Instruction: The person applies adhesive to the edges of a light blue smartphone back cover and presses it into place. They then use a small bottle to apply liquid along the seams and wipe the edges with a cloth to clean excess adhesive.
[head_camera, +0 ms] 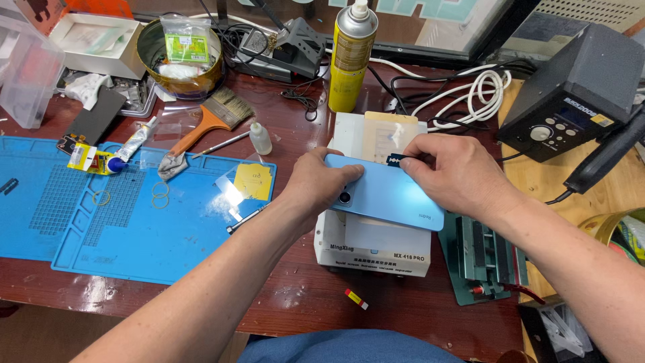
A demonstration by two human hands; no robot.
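A light blue phone (390, 193) lies back-up and tilted on a white box-shaped heating machine (373, 252). My left hand (316, 183) grips the phone's left end near the camera lens. My right hand (451, 173) rests on the phone's far edge, with finger and thumb pinched on a small dark blue pick (395, 160) pressed at that edge. Both forearms reach in from the bottom of the view.
A blue work mat (107, 222) with a yellow card, glue tubes, a brush (209, 122) and a small white bottle lies left. A yellow spray can (351, 57), cables and a soldering stand are behind. A black station (578, 87) and a green clamp (485, 259) sit right.
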